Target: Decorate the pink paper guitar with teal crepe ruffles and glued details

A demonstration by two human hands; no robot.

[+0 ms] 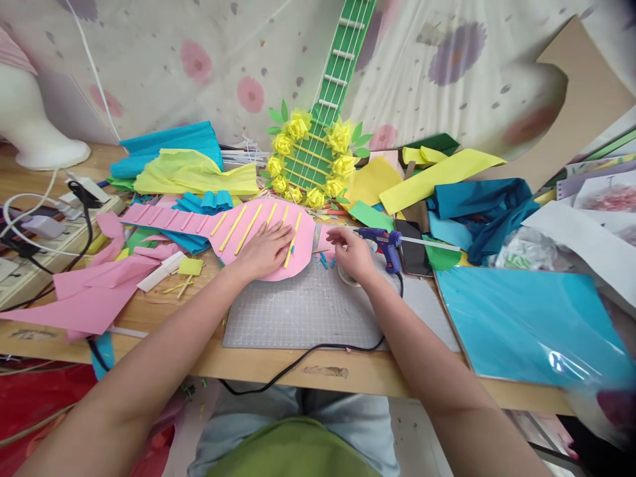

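My left hand (268,250) lies flat, fingers spread, on a pink paper instrument shape (238,233) with a round body and a long neck. Yellow strips (250,228) are set in a slanted row across the body, and pink strips cross the neck. Over the grey cutting mat (293,318), my right hand (352,253) has loosely bent fingers, with nothing visible in them. Just right of it rests a blue glue gun (389,246) with a white glue stick in its back. Small blue pieces (324,260) lie by its fingertips. A round item beneath that hand is partly hidden.
A green paper instrument (308,159) with yellow paper flowers leans at the back. Crepe paper (193,173) and scraps lie around. A phone (416,248) and a blue sheet pack (527,321) are at right. The black cord (298,361) crosses the table's front edge. Power strips stand left.
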